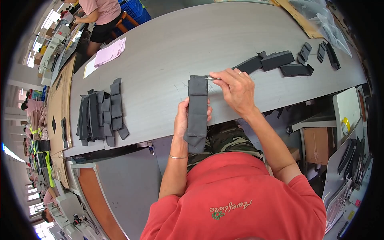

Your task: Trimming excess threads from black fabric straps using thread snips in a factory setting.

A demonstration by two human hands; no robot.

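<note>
From the head view, we've got the black fabric strip [198, 108] lying over the left hand [182, 116], which grips it from beneath, thumb at its left edge and fingertips curling round its right. Up by the strip's top right corner, we see the right hand [239, 91] pinching a small metal tool [212, 78], tip close at the fabric, the grey table [160, 52] behind

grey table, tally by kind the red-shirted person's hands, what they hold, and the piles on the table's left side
Hands: 2, left hand and right hand
Held black strip: 1
Held metal tool: 1
Pile of black strips: 1, overlapping too much to count singly
Stack of pink sheets: 1
Total: 6
</note>
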